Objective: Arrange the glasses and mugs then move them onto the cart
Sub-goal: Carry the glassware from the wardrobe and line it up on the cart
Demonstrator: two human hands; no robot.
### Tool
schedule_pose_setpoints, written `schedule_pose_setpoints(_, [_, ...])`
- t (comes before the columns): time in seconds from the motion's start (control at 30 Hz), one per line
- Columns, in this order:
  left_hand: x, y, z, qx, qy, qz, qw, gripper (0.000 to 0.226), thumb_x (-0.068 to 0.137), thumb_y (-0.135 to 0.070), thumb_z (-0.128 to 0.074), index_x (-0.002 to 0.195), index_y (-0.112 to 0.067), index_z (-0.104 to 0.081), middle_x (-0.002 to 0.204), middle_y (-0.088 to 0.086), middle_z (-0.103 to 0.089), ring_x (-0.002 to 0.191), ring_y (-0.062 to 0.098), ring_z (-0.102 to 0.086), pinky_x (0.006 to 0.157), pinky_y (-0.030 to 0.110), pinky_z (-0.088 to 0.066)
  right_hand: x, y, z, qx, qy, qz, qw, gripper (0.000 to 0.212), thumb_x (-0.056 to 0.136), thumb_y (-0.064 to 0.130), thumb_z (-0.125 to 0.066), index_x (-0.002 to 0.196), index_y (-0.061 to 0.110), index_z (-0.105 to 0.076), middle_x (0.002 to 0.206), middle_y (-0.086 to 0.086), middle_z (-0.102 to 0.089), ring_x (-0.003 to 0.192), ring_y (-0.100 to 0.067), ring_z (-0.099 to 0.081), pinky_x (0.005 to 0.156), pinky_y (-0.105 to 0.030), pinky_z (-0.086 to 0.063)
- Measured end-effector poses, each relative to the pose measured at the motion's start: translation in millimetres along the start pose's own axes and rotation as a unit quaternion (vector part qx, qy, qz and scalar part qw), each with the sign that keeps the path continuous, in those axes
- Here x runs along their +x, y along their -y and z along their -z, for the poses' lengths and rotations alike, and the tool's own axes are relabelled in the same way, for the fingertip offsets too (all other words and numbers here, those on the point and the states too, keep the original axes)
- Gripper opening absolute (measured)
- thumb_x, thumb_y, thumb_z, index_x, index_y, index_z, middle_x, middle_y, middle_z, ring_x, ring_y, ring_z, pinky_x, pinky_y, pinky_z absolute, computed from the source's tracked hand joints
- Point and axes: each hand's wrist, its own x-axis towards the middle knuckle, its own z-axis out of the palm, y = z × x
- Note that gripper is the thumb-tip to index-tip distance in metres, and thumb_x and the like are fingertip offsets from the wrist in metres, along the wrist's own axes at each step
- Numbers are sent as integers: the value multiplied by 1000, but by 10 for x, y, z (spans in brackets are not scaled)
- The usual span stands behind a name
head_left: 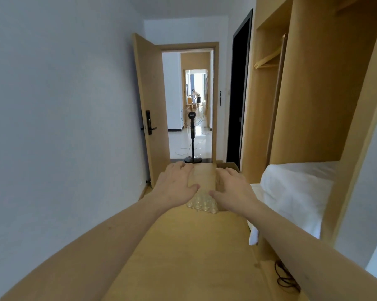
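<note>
A cluster of several clear glasses [202,203] stands on a long wooden table top [183,246], just in front of a cardboard box [205,174] at the table's far end. My left hand [176,185] rests flat on the box's left flap, fingers spread. My right hand [231,187] lies on the box's right side, fingers spread, thumb near the glasses. Neither hand holds anything. No mugs and no cart are in view.
A white wall runs along the left. To the right are a bed with white bedding [296,192] and a wooden wardrobe [313,83]. Ahead, an open door [150,109] leads to a hallway with a standing fan [192,135]. A person stands far down the hallway. A black cable [285,276] lies at lower right.
</note>
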Motion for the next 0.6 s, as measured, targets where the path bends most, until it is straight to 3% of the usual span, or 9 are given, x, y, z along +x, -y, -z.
schedule_pose_setpoints(0.23, [821, 707, -70, -22, 0, -11, 1000, 65, 93, -50, -59, 150, -23, -40, 148, 5, -42, 136, 28, -38, 108, 44, -40, 937, 205, -290, -13, -12, -23, 1000, 80, 89, 53, -63, 156, 22, -30, 157, -3, -36, 142, -29, -35, 113, -44, -38])
schedule_pose_setpoints(0.43, [1356, 1219, -232, -19, 10, -10, 1000, 65, 94, -50, -59, 149, -20, -42, 146, 8, -45, 134, 29, -42, 105, 40, -42, 1523, 251, -658, -19, 4, -45, 999, 75, 91, 51, -63, 153, 23, -32, 154, -3, -39, 141, -28, -36, 111, -44, -40])
schedule_pose_setpoints(0.6, [1754, 1558, -481, -43, 40, 4, 998, 67, 96, -48, -59, 152, -19, -38, 154, 8, -40, 141, 28, -36, 110, 40, -38, 1939, 144, -971, -5, 28, -67, 997, 75, 85, 59, -62, 150, 27, -38, 147, 2, -46, 132, -25, -43, 104, -47, -46])
